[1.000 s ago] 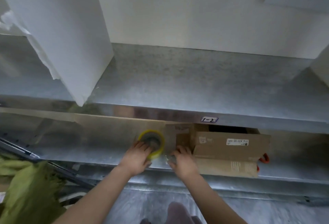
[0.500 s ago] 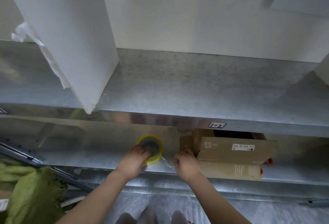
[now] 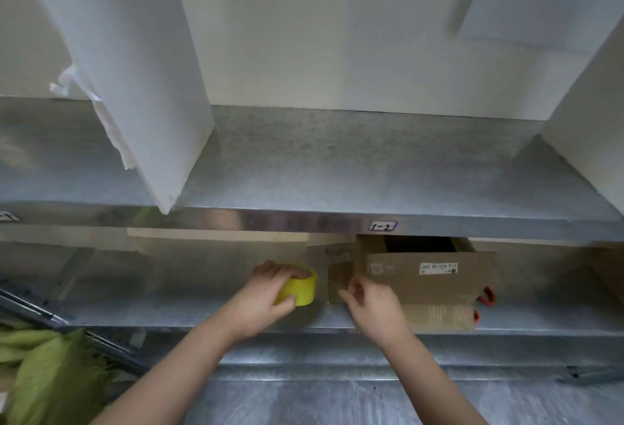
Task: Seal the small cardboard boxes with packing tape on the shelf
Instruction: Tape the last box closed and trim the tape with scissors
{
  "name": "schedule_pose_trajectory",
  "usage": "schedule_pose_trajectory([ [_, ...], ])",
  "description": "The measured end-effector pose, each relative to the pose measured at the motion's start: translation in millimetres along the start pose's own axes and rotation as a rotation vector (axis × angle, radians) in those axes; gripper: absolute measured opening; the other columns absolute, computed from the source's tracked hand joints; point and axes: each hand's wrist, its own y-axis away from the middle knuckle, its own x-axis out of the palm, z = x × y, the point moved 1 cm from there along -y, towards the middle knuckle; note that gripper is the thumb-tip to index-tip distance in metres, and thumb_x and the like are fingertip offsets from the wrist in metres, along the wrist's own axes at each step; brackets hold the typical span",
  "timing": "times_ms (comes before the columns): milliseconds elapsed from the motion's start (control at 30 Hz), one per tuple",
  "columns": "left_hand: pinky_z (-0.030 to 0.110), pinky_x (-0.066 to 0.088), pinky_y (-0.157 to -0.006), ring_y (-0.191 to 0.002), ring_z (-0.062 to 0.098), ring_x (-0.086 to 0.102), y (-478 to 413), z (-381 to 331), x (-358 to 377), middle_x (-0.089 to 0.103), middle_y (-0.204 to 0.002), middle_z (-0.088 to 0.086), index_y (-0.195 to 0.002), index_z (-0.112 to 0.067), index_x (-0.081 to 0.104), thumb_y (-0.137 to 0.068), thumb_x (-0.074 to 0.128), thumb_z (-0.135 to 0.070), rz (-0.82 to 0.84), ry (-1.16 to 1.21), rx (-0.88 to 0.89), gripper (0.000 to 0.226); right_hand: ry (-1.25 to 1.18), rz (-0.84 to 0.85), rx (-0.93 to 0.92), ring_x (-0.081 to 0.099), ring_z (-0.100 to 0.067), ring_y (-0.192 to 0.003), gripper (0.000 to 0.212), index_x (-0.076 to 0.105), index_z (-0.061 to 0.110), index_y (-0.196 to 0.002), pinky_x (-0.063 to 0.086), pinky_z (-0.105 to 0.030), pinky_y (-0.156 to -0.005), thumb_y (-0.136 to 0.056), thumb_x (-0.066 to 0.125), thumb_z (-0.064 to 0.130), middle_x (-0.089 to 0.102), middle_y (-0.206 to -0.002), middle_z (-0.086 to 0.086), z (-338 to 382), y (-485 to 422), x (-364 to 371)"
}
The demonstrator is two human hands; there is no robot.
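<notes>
Two hands apart on the lower shelf (image 3: 202, 318): left hand (image 3: 261, 299) wrapped round the yellow tape roll (image 3: 299, 288), right hand (image 3: 373, 304) with fingertips pinched at the near left corner of the small cardboard box (image 3: 429, 267), which sits just beyond and to the right of that hand, dark opening showing at its far side. Likely the start of a strip, though hard to tell whether tape or a flap sits in the pinch. Next, probably: pressing the free end flat, closing the flaps, drawing the roll rightward over the seam under steady tension.
</notes>
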Motion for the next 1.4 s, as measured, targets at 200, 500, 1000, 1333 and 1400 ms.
schedule_pose_trajectory([
  [200,0.031,0.033,-0.104,-0.121,0.015,0.042,-16.2,-45.9,-7.5,0.05,-0.134,-0.004,-0.137,-0.028,0.041,-0.084,0.061,-0.044,0.07,-0.082,0.068,0.059,-0.015,-0.027,0.047,0.058,-0.014,-0.075,0.021,0.058,0.02,-0.085,0.046,-0.024,-0.068,-0.086,0.072,0.035,0.058,-0.075,0.007,-34.4,5.3,-59.6],
  [500,0.003,0.035,-0.072,-0.092,0.004,0.054,-88.5,-128.7,1.3,0.062,-0.107,-0.013,-0.118,-0.029,0.056,-0.073,0.079,-0.042,-0.106,0.085,-0.102,0.052,-0.034,-0.147,-0.033,0.05,0.0,-0.058,0.022,0.047,0.025,-0.082,0.03,-0.012,-0.049,-0.09,0.067,0.026,0.052,-0.065,0.015,-114.4,-9.2,-137.0],
  [1000,0.028,0.044,-0.092,-0.111,0.014,0.054,-147.6,-194.4,74.1,0.058,-0.127,-0.007,-0.129,-0.031,0.051,-0.076,0.077,-0.046,-0.02,0.075,-0.257,0.061,-0.124,-0.077,0.04,0.054,-0.032,-0.087,0.008,0.058,0.006,-0.102,0.028,-0.028,-0.067,-0.094,0.056,0.009,0.056,-0.098,-0.016,-211.8,-33.9,-153.2],
  [1333,0.009,0.048,-0.067,-0.079,-0.009,0.063,-156.3,-182.7,41.7,0.067,-0.086,-0.03,-0.093,-0.05,0.059,-0.049,0.072,-0.08,0.009,0.321,-0.492,0.056,-0.181,-0.084,-0.106,0.049,-0.014,-0.077,0.02,0.054,0.014,-0.085,0.033,-0.03,-0.068,-0.098,0.053,0.03,0.05,-0.083,0.006,-190.0,-53.7,-163.6],
  [1400,0.016,0.053,-0.072,-0.081,-0.006,0.063,-157.4,-179.0,45.0,0.066,-0.091,-0.025,-0.096,-0.048,0.056,-0.055,0.072,-0.076,0.036,0.296,-0.485,0.052,-0.132,-0.049,-0.063,0.049,-0.014,-0.079,0.017,0.051,0.017,-0.088,0.035,-0.028,-0.07,-0.099,0.051,0.029,0.05,-0.09,0.004,-190.9,-57.2,-156.1],
])
